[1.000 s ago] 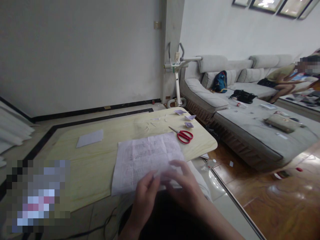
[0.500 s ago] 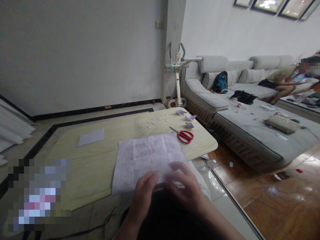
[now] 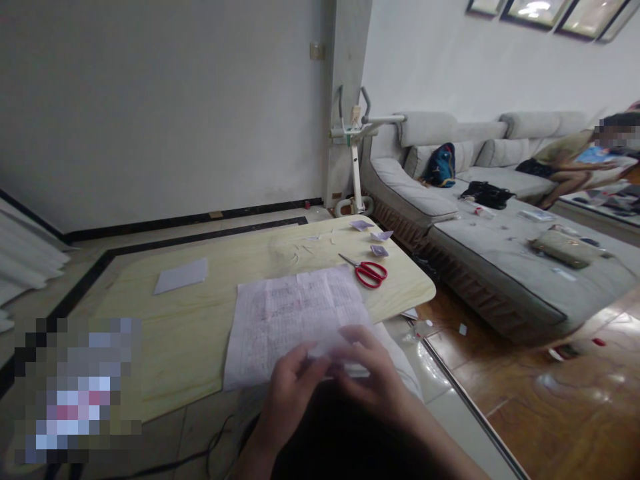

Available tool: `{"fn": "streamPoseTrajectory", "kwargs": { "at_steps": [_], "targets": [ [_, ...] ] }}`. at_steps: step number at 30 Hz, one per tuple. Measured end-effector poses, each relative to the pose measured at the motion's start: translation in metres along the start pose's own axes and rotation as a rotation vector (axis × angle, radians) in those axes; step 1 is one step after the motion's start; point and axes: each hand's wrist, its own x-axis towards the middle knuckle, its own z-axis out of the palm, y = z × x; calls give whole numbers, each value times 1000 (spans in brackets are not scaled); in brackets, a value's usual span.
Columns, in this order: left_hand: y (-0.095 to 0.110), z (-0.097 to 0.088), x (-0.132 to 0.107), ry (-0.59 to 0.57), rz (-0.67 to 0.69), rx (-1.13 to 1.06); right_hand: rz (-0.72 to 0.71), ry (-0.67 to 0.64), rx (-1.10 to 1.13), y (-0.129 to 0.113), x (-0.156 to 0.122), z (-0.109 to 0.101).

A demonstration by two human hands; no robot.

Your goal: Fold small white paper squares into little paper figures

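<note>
Near the table's front edge, my left hand (image 3: 299,377) and my right hand (image 3: 371,363) are close together, fingers bent and pinched around a small pale piece of paper (image 3: 327,348). Its shape is partly hidden by the fingers and blurred. Under and beyond the hands lies a large creased sheet with print (image 3: 295,303). Red-handled scissors (image 3: 370,274) rest just past the sheet's far right corner, blades partly apart. Three small folded lilac paper pieces (image 3: 379,251) sit at the table's far right. Thin paper scraps (image 3: 303,248) lie left of them.
The pale wooden table (image 3: 165,347) also carries a flat stack of pale paper (image 3: 181,275) at left and a blurred-out item (image 3: 75,400) at front left. A grey sofa (image 3: 500,260) with bags stands to the right, where a person (image 3: 563,157) sits. A cable (image 3: 200,453) runs along the floor.
My left fingers have moved slightly right, closer to the right hand at the small paper. The right fingers have shifted a little. Items on the table stay in place.
</note>
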Motion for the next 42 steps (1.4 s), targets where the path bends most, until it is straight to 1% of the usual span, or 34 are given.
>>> {"fn": "streamPoseTrajectory", "kwargs": {
  "at_steps": [5, 6, 8, 10, 13, 17, 18, 19, 22, 23, 25, 30, 34, 38, 42],
  "targets": [
    [-3, -2, 2, 10, -7, 37, 40, 63, 79, 2, 1, 3],
    [-3, -3, 2, -7, 1, 67, 56, 68, 98, 2, 1, 3],
    [-4, -5, 3, -48, 29, 121, 101, 72, 133, 1, 2, 3],
    [-5, -5, 4, -74, 41, 130, 162, 63, 165, -1, 4, 2],
    [-5, -3, 6, -45, 22, 87, 251, 56, 206, -3, 5, 4],
    [1, 1, 6, -9, 49, 56, 410, 207, 263, 1, 5, 8],
    [2, 1, 6, -6, 54, 44, 457, 221, 277, 2, 4, 9],
    [4, 1, 6, 1, 56, 29, 500, 209, 291, 3, 4, 10],
    [5, 0, 6, -13, 50, 9, 585, 103, 327, 5, 5, 9],
    [4, -1, 6, -36, 47, 13, 599, 84, 339, 5, 5, 8],
    [3, -2, 6, -58, 40, 17, 612, 84, 355, 4, 6, 6],
    [1, 0, 6, 10, 0, -17, 672, 107, 426, 0, 10, 2],
    [3, 2, 4, -44, -79, -8, 688, 101, 468, -3, 12, 2],
    [8, 4, 2, 11, -62, 6, 705, 95, 499, -4, 12, 4],
    [10, 6, 0, 22, -42, 62, 701, 60, 501, -3, 12, 6]
  ]
}}
